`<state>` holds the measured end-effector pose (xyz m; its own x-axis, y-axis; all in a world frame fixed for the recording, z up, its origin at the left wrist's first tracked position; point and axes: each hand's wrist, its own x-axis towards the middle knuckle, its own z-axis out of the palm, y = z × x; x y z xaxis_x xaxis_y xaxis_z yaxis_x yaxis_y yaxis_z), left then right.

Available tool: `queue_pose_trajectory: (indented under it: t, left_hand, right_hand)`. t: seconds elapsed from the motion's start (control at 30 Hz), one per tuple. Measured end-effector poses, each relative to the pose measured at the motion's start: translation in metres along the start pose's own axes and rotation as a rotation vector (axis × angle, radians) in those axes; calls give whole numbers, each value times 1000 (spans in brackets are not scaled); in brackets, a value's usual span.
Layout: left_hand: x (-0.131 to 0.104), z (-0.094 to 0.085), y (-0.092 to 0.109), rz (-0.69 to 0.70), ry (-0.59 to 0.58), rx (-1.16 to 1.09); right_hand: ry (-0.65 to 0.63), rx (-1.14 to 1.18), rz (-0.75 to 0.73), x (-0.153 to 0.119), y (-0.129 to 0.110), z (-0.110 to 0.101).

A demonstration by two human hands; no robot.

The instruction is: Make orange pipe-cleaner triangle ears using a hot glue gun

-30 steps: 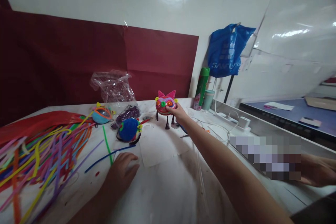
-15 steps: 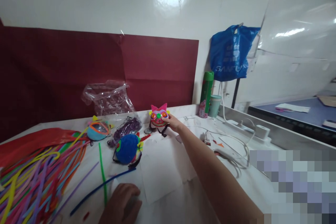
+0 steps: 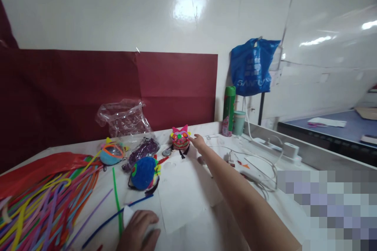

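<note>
Though beside the right hand [image 3: 199,142], pink-eared toy [image 3: 180,140] newly free

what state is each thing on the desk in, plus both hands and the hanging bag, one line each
Right hand: open, beside the pink-eared figure; contact unclear
Left hand: open, fingers curved
Pink-eared figure: upright, facing the camera
Blue figure: lying, mostly blue side showing
Clear plastic bag: crumpled
Purple bundle: tangled
Colored strips: loose, fanned out
White paper: flat
Green can: upright, capped
Teal cup: upright
Blue bag: hanging
</note>
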<state>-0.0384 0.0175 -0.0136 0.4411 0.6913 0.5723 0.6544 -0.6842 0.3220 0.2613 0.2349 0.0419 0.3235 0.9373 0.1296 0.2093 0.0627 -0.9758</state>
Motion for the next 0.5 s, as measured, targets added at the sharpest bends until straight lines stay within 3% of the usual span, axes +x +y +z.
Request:
queue_pose_trajectory:
  t: [0.1,0.23,0.4,0.5]
  left_hand:
    - [1,-1,5,-10,9,4]
    - [4,-8,7,-25,8,30]
    - [5,-21,-7,-179,103,241]
    - [4,-25,-16,-301,16,387]
  right_hand:
    - [-58,-100,-24,-37,-21,-9]
    - [-262,-211,-132,-123,-35,-5]
    - [-480,-337,-311,-242,-29,-5]
    - [-452,-544,-479,-274,-17,-11]
